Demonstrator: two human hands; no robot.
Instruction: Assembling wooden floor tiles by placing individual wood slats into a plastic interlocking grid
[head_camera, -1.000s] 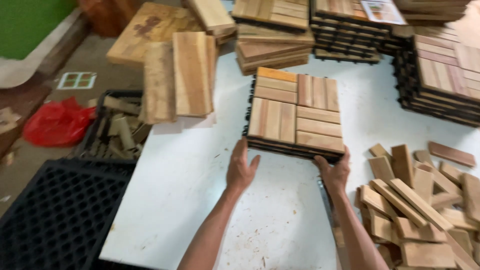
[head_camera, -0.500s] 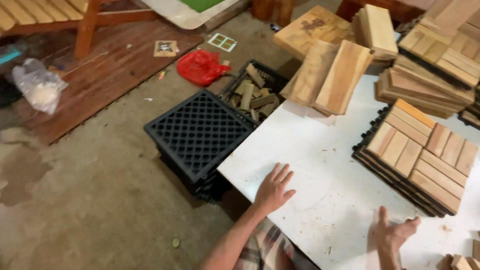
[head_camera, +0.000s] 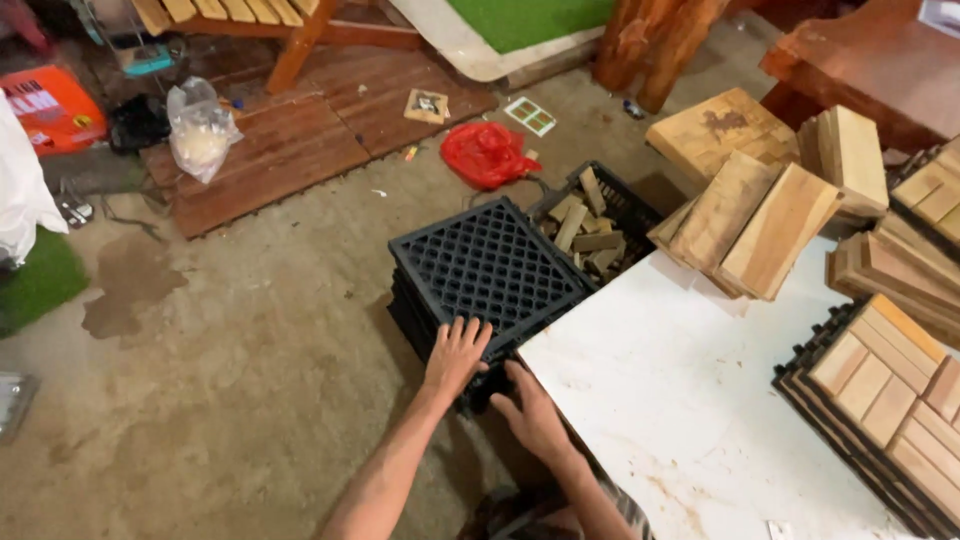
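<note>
A stack of black plastic grid bases (head_camera: 485, 262) stands on the concrete floor beside the white table (head_camera: 680, 400). My left hand (head_camera: 457, 355) lies flat on the near corner of the top grid, fingers spread. My right hand (head_camera: 530, 410) reaches down at the stack's near edge, just below the table's corner; its fingers curl at the grid's rim, and whether they grip it is unclear. A finished wooden deck tile (head_camera: 890, 400) on a black base rests on the table at the right.
A black crate with short wood offcuts (head_camera: 590, 228) sits behind the grids. Wooden slat bundles (head_camera: 760, 220) lean at the table's far end. A red plastic bag (head_camera: 487, 153), a clear bag (head_camera: 198, 128) and wooden floor panels (head_camera: 290, 140) lie on the floor.
The view has swung left from the table to the floor. Both hands left the tabletop and dropped to the near edge of the black grid stack.
</note>
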